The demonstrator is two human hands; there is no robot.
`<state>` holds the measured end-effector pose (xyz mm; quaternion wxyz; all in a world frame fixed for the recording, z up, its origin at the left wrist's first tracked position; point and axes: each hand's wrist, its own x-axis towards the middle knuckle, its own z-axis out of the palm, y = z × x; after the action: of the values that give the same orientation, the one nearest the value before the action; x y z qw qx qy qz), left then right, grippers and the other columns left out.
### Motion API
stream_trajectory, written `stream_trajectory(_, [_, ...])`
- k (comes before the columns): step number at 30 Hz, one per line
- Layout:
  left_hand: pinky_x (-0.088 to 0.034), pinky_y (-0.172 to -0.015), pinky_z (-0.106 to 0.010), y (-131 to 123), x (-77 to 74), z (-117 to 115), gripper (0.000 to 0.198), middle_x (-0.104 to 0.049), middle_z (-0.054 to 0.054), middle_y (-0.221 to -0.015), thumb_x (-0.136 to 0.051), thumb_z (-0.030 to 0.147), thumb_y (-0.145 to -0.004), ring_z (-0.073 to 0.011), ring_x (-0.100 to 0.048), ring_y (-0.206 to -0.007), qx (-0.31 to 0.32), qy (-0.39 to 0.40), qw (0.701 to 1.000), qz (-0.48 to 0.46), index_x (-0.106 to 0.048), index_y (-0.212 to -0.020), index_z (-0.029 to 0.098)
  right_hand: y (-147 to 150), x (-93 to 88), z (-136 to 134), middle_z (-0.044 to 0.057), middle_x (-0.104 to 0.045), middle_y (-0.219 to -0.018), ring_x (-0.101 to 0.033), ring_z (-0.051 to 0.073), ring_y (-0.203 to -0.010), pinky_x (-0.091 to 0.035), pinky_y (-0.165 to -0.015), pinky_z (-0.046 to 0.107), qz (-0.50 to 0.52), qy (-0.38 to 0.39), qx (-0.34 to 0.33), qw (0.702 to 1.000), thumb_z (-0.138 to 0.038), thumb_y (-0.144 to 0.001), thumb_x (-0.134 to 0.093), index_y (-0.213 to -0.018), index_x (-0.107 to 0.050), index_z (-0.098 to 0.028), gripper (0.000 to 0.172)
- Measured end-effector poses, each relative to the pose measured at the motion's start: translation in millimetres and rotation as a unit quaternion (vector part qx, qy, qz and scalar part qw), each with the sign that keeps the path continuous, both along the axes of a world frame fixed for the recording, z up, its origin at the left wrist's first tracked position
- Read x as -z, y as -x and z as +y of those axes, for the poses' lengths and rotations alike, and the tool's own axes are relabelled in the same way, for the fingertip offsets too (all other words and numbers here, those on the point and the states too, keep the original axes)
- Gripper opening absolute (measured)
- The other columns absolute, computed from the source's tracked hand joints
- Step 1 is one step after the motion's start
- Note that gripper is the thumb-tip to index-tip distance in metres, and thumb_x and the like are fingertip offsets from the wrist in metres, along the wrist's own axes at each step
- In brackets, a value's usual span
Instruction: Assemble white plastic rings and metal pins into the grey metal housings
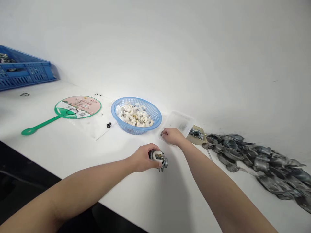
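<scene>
My left hand (143, 158) is wrapped round a grey metal housing (165, 162) with a white plastic ring (157, 156) and brass-coloured parts showing inside it. It is held above the white table, near the middle of the view. My right hand (173, 136) is at the near edge of a clear plastic tray (179, 117), fingers pinched together. Something small and dark shows at its fingertips, too small to name. Just left of the tray stands a blue mesh basket (136, 130), filled with white curved plastic pieces (136, 115).
Grey metal castings (250, 157) are heaped along the right. A cardboard box (198, 139) of metal rings stands beside the tray. A green-handled fan (82, 106), small black rings (109, 125) and a blue crate (26, 72) are to the left. A wall rises behind.
</scene>
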<state>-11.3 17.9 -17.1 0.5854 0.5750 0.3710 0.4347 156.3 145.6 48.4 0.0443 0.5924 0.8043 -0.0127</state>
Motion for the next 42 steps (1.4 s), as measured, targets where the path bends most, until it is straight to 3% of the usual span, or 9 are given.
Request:
stream_trajectory(7, [-0.043,-0.057,-0.024,0.2,-0.1,-1.3,0.048,-0.059,-0.003,-0.08,-0.078,0.02,-0.056,-0.0105,-0.05,-0.065,0.009,0.003,1.0,-0.007,-0.056,-0.098,0.016,-9.9,-3.7,6.8,0.004,-0.067,-0.097,-0.058,0.02,-0.087,-0.036,-0.06,0.024,-0.01,-0.034,0.04,0.999,-0.022,-0.073,-0.054,-0.104,-0.063,-0.023,0.032])
stream_trajectory(17, [-0.045,-0.057,-0.024,1.0,1.1,-0.3,0.048,-0.058,-0.002,-0.079,-0.079,0.022,-0.055,-0.0106,-0.05,-0.064,0.003,-0.003,1.0,0.009,-0.057,-0.098,0.017,-9.0,-2.3,8.2,0.003,-0.068,-0.089,-0.058,0.015,-0.076,-0.036,-0.061,0.02,-0.014,0.015,-0.021,1.0,-0.011,-0.07,-0.054,-0.087,-0.066,-0.02,0.023])
stream_trajectory(29, [-0.045,-0.056,-0.024,2.9,-3.1,-1.3,0.048,-0.059,-0.003,-0.081,-0.078,0.025,-0.056,-0.0114,-0.05,-0.065,0.003,-0.005,1.0,0.025,-0.058,-0.098,0.018,-15.2,-0.7,14.0,0.001,-0.068,-0.086,-0.058,0.015,-0.076,-0.036,-0.061,0.02,-0.02,0.042,-0.06,0.997,-0.007,-0.063,-0.054,-0.096,-0.064,-0.02,0.036])
stream_trajectory(42, [-0.046,-0.059,-0.026,1.9,-2.2,0.0,0.049,-0.06,-0.003,-0.082,-0.079,0.024,-0.056,-0.0117,-0.052,-0.066,0.014,-0.006,1.0,0.018,-0.058,-0.099,0.017,-13.2,-5.8,20.6,0.002,-0.069,-0.087,-0.059,0.014,-0.073,-0.038,-0.062,0.019,-0.037,0.045,-0.067,0.996,-0.008,-0.067,-0.051,-0.092,-0.067,-0.019,0.032])
